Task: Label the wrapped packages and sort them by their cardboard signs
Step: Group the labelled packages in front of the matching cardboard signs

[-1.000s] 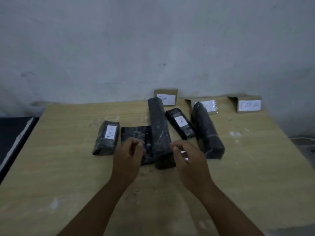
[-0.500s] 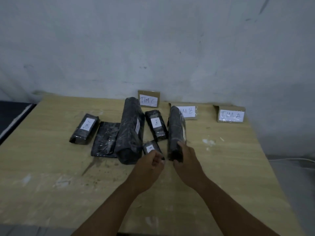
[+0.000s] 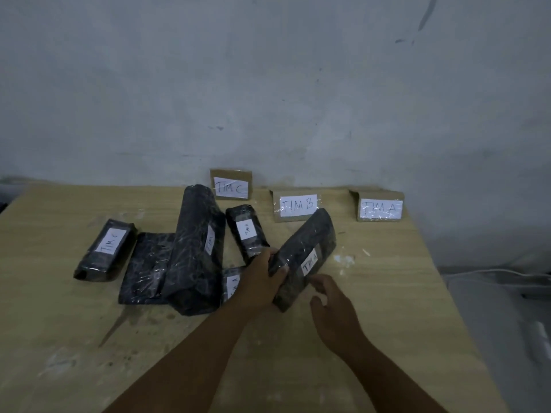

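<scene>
Two hands meet at one black wrapped package [image 3: 301, 248]. The left hand [image 3: 262, 278] grips its near left edge, fingers and thumb curled round it, and holds it tilted with the far end pointing up and to the right. The white label seems to read "TIM A", though the last letter is blurred. The right hand [image 3: 334, 311] holds nothing, its fingers loosely spread. Its fingertips lie just beside the package's lower right edge, and contact cannot be judged.

Partly hidden behind the left hand sits a small package [image 3: 232, 286] labelled "TIM A". Just beyond that hand lies a medium package [image 3: 246, 231] with the same label. To the left hand's left stands a long package [image 3: 193, 251], then a flat package [image 3: 146, 266] touching it. Farthest left is a "TIM C" package [image 3: 104, 248].

Beyond the hands, three cardboard signs stand along the wall [image 3: 268, 84]: the TIM C sign [image 3: 231, 184], the TIM B sign [image 3: 298, 205] and, to the right, the TIM A sign [image 3: 379, 207]. Everything rests on a wooden table [image 3: 387, 293].
</scene>
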`<move>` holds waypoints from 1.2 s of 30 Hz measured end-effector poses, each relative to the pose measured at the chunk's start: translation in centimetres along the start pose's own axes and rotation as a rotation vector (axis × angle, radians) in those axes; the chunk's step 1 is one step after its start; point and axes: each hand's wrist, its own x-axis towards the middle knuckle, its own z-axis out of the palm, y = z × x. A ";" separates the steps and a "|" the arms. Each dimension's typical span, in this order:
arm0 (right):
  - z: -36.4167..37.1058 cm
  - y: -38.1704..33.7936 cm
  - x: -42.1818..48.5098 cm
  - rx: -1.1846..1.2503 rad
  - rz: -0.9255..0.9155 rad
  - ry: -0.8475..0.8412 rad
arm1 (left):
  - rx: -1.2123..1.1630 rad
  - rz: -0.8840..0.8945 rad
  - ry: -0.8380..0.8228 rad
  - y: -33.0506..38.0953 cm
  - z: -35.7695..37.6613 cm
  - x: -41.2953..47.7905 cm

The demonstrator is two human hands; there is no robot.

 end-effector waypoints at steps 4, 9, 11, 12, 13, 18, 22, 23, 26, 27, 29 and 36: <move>-2.4 1.5 2.0 -0.050 0.017 0.239 | 0.008 0.046 -0.099 -0.1 0.0 0.9; -5.2 3.9 3.8 -0.383 -0.121 0.289 | -0.004 0.079 -0.273 0.2 0.2 1.8; -5.9 4.8 4.0 -0.532 -0.165 0.224 | -0.038 0.042 -0.295 0.4 0.5 2.0; -6.5 5.4 4.2 -0.576 -0.194 0.206 | -0.054 0.021 -0.296 0.9 1.0 2.3; -7.0 6.0 4.4 -0.599 -0.214 0.196 | -0.081 0.005 -0.302 1.3 1.4 2.6; -11.4 9.4 5.5 -0.615 -0.215 0.178 | -0.259 -0.104 -0.374 5.5 5.5 4.1; -15.7 12.8 5.3 -0.607 -0.153 0.176 | -0.347 -0.133 -0.380 8.7 11.9 4.6; -16.7 13.7 5.1 -0.616 -0.134 0.177 | -0.371 -0.135 -0.388 9.3 13.6 4.7; -19.0 16.0 5.0 -0.649 -0.118 0.193 | -0.405 -0.150 -0.399 10.3 16.7 5.0; -19.8 16.6 5.3 -0.661 -0.119 0.195 | -0.420 -0.159 -0.385 10.5 17.6 5.4; -20.5 17.1 5.8 -0.669 -0.117 0.189 | -0.450 -0.186 -0.331 10.5 18.1 6.1; -20.6 16.0 10.0 -0.638 -0.002 0.149 | -0.148 -0.180 0.104 10.5 19.4 7.9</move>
